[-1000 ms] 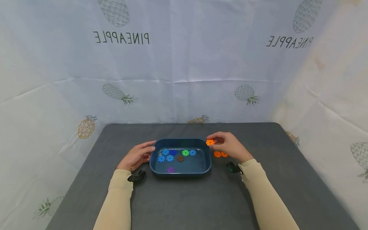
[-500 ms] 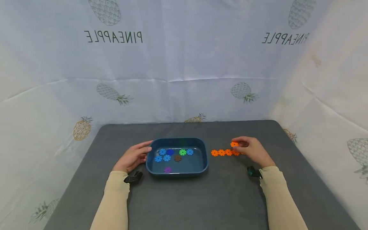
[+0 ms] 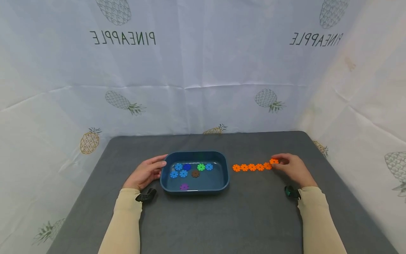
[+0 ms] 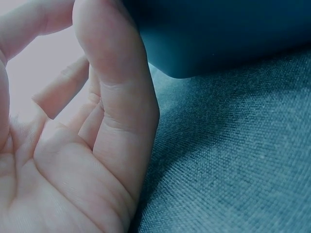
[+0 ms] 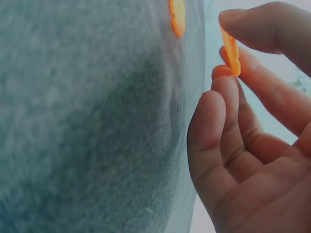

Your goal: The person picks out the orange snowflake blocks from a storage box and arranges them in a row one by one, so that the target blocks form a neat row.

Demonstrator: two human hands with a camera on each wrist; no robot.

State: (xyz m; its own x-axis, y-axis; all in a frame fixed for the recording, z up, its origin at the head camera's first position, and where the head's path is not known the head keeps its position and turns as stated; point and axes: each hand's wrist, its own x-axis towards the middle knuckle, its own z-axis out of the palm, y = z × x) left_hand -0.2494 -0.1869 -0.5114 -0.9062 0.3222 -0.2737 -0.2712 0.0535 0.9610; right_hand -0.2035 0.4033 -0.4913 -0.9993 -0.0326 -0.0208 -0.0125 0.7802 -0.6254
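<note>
My right hand [image 3: 293, 168] pinches an orange flower-shaped disc [image 3: 274, 161] between thumb and fingers. In the right wrist view that disc [image 5: 232, 53] is seen edge-on, raised off the table. Just left of it, a row of several like orange discs [image 3: 252, 167] lies on the table, running from the tray's right side. My left hand [image 3: 144, 173] holds the left end of a dark blue tray [image 3: 195, 192], thumb at the rim. In the left wrist view the thumb partly covers the tray's outer wall [image 4: 194, 43].
Inside the tray lie several light blue discs [image 3: 183, 173], a dark blue disc [image 3: 187, 167], a green disc [image 3: 201, 167], a brown disc [image 3: 195, 173] and a purple disc [image 3: 184, 186]. A dark grey table [image 3: 219, 225] meets a pineapple-print cloth [image 3: 190, 113] behind and at the sides.
My right hand has carried an orange disc rightward from beside the tray, past the row, to the row's right end. The left hand has stayed at the tray.
</note>
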